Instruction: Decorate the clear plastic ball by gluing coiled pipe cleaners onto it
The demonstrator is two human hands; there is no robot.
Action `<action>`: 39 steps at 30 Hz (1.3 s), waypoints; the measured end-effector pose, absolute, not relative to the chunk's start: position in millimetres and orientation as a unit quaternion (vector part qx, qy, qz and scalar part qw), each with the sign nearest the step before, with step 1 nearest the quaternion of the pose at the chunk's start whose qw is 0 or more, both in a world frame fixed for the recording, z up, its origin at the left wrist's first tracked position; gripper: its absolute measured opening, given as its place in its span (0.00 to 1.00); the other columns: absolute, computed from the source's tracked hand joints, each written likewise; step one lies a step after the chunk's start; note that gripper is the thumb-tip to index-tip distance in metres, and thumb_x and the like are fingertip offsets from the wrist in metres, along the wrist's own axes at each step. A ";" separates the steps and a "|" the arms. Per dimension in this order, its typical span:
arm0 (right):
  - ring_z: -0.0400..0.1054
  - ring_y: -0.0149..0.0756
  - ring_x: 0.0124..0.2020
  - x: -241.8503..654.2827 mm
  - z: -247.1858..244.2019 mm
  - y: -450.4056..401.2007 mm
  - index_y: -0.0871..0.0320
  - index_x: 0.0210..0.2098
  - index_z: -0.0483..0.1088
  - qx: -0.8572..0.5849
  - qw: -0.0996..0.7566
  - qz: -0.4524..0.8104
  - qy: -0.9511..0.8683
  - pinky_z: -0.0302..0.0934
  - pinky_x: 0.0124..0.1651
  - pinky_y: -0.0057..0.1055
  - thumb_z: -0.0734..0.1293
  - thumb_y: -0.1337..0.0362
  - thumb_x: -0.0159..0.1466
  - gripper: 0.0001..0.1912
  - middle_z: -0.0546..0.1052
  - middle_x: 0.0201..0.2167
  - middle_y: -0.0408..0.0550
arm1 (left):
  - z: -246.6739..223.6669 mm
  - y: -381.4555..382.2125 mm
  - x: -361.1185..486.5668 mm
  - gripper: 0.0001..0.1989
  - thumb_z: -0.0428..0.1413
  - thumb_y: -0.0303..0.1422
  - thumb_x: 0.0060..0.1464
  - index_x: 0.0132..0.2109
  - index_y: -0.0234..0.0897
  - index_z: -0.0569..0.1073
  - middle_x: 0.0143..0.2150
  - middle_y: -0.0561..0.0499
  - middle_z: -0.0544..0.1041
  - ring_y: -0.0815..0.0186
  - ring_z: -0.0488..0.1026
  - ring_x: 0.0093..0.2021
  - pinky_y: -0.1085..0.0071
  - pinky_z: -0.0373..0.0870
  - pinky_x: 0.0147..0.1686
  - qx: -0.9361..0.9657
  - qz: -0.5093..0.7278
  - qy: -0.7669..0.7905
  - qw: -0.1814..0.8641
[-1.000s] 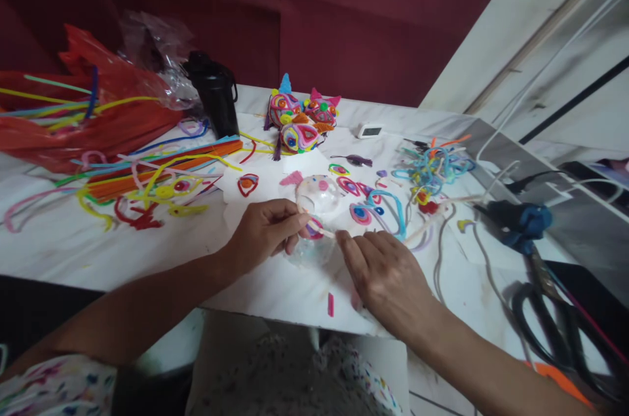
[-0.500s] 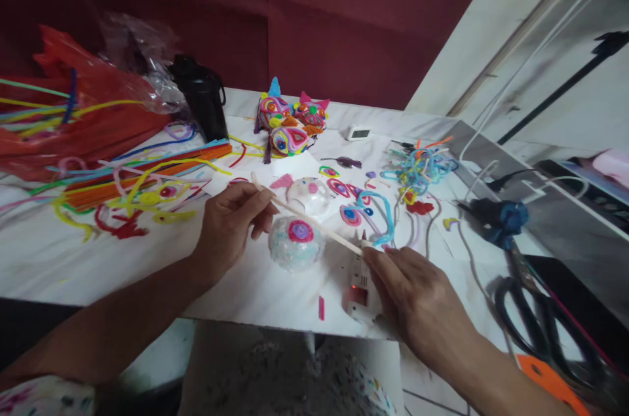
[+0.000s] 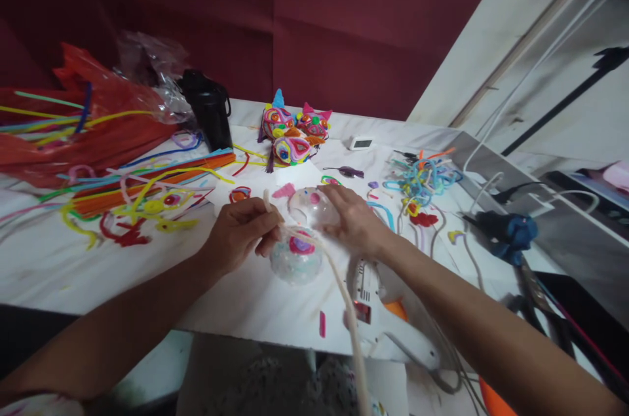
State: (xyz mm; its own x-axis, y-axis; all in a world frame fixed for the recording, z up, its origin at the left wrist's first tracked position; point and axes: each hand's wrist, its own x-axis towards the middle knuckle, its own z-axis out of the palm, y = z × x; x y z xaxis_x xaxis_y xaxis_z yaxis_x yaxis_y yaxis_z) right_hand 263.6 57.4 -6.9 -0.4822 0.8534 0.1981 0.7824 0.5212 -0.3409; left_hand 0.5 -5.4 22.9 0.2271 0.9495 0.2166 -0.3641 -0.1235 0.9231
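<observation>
Just left of the frame's centre, the left hand pinches the upper end of a cream pipe cleaner between closed fingers; the fuzzy stem bends over and runs down toward the bottom edge, where it is cut off. Directly under that hand, at the middle of the frame, a clear ball sits on the white surface; it is speckled with pale dots and carries a pink and red coiled disc on top. The right hand, just right of centre, lies with its fingers curved loosely over a second clear ball, which has a small pink spot; whether those fingers actually grip it cannot be told, since the palm hides the ball's right side. Two such balls show in all. Below the right forearm lies one white glue gun, partly covered by the arm. At upper centre stands a cluster of finished pipe-cleaner heads; their exact number is hard to make out. One black bottle stands left of them, and one red bag holding stems fills the upper left. A loose heap of coloured stems lies at the left, too tangled to count.
</observation>
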 end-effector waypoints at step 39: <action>0.81 0.62 0.66 361.3 -54.1 -142.6 0.54 0.90 0.38 -0.424 0.157 -0.037 -0.891 0.88 0.54 0.56 0.59 0.80 0.65 0.57 0.83 0.68 0.63 | 8.6 1.4 -24.6 0.17 0.76 0.45 0.48 0.25 0.37 0.85 0.18 0.49 0.74 0.68 0.66 0.18 0.73 0.58 0.22 0.614 0.299 0.376 0.627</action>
State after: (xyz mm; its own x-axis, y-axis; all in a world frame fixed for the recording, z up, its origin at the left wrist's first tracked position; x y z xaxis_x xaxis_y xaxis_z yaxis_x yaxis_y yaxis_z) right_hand 361.3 -142.6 -54.1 -0.5917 0.7439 0.3107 0.7670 0.6381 -0.0670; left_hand -24.6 1.4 8.6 0.5385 0.8362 -0.1041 0.0864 0.0681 0.9939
